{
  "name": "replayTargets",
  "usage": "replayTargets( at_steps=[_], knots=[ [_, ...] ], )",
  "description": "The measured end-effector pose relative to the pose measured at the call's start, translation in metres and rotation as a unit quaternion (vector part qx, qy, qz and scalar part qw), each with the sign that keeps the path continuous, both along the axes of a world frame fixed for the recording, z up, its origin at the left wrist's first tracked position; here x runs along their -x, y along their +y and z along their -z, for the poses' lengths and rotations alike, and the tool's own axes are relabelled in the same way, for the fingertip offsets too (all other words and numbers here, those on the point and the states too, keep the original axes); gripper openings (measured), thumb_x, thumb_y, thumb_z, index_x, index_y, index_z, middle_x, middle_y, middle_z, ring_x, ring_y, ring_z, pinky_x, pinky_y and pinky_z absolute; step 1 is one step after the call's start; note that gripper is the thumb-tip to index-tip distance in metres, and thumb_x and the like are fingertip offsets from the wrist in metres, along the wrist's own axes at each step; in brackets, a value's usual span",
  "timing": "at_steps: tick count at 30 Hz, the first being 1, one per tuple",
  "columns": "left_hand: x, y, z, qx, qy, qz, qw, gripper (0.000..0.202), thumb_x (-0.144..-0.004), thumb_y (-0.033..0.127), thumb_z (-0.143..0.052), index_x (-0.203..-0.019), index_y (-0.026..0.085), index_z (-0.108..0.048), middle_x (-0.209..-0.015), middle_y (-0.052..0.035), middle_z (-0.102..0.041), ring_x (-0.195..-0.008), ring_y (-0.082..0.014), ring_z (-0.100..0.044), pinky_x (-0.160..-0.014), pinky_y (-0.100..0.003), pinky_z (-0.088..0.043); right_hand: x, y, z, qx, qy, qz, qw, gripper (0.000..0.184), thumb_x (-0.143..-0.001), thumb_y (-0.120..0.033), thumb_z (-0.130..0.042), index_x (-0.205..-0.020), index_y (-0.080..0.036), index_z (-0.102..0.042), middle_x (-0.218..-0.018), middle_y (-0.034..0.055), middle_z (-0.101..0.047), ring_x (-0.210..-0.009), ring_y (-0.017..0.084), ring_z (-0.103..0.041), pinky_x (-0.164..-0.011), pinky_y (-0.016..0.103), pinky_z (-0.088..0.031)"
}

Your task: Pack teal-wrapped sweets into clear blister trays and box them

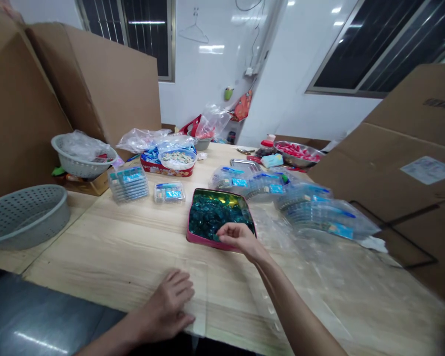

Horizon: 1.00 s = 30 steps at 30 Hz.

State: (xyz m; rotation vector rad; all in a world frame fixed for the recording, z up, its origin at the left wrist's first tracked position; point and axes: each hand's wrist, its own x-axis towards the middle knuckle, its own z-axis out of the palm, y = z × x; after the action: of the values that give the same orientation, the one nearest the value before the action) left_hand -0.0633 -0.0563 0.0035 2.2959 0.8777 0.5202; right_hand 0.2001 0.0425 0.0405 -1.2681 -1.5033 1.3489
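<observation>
My right hand (pixel 237 237) reaches over the near rim of a pink tin (pixel 193 236) filled with small teal pieces (pixel 215 215); its fingers curl down into the pieces, and what they hold is hidden. My left hand (pixel 170 301) lies flat, fingers spread, on a clear plastic bag (pixel 198 296) near the front edge of the wooden table (pixel 126 242). More clear plastic sheeting (pixel 319 272) lies to the right of the tin.
Stacks of clear bagged packs with blue labels (pixel 311 207) fan out at right; smaller stacks (pixel 129 184) sit at left. A grey basket (pixel 22 215), a white basket (pixel 82 155), a red tray with a bowl (pixel 172 162), a metal bowl (pixel 296 154) and cardboard boxes (pixel 393 163) surround the table.
</observation>
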Motion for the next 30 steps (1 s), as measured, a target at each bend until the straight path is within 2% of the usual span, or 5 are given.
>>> replayTargets(
  at_steps=[4, 10, 14, 20, 30],
  knots=[
    [-0.023, 0.024, -0.009, 0.117, -0.183, -0.214, 0.952, 0.030, -0.077, 0.026, -0.060, -0.107, 0.018, -0.061, -0.110, -0.0118, -0.065, -0.104, -0.0254, -0.060, -0.093, -0.040, -0.045, 0.029, -0.029, 0.007, 0.068, 0.126, 0.006, 0.990, 0.025, -0.056, -0.032, -0.078, -0.069, -0.016, -0.065, -0.066, 0.0009, -0.065, -0.059, 0.012, -0.055, -0.060, 0.024, -0.040],
    [-0.047, 0.061, -0.008, 0.279, -0.337, -0.266, 0.859, 0.018, -0.064, 0.020, -0.066, -0.080, 0.013, -0.061, -0.065, -0.0017, -0.062, -0.061, -0.0131, -0.058, -0.058, -0.022, -0.043, 0.063, -0.045, 0.023, 0.097, 0.167, 0.047, 0.980, 0.026, -0.056, -0.031, -0.078, -0.063, -0.017, -0.058, -0.057, -0.0032, -0.058, -0.052, 0.009, -0.049, -0.053, 0.021, -0.036],
    [-0.036, 0.063, 0.009, 0.281, -0.278, -0.252, 0.883, 0.017, -0.064, 0.019, -0.062, -0.079, 0.013, -0.061, -0.056, 0.0023, -0.057, -0.052, -0.0105, -0.052, -0.051, -0.020, -0.037, 0.072, -0.044, 0.042, 0.106, 0.133, 0.042, 0.984, 0.024, -0.058, -0.030, -0.074, -0.065, -0.018, -0.054, -0.053, -0.0041, -0.055, -0.046, 0.009, -0.046, -0.046, 0.020, -0.033],
    [-0.021, 0.062, 0.021, 0.143, -0.059, -0.274, 0.949, 0.012, -0.068, 0.015, -0.056, -0.068, 0.013, -0.067, -0.060, -0.0016, -0.063, -0.057, -0.0135, -0.055, -0.055, -0.022, -0.037, 0.090, -0.038, 0.069, -0.005, -0.037, 0.036, 0.999, 0.008, -0.065, -0.019, -0.059, -0.059, -0.018, -0.053, -0.052, -0.0033, -0.053, -0.050, 0.011, -0.047, -0.048, 0.021, -0.034],
    [-0.029, 0.057, 0.023, 0.041, 0.126, -0.252, 0.958, 0.022, -0.080, 0.016, -0.048, -0.085, 0.017, -0.069, -0.084, -0.0079, -0.068, -0.079, -0.0196, -0.061, -0.071, -0.028, -0.040, 0.091, -0.048, 0.055, -0.191, -0.243, 0.030, 0.951, 0.023, -0.076, -0.006, -0.047, -0.067, -0.017, -0.064, -0.070, 0.0039, -0.062, -0.066, 0.015, -0.057, -0.062, 0.023, -0.040]
  ],
)
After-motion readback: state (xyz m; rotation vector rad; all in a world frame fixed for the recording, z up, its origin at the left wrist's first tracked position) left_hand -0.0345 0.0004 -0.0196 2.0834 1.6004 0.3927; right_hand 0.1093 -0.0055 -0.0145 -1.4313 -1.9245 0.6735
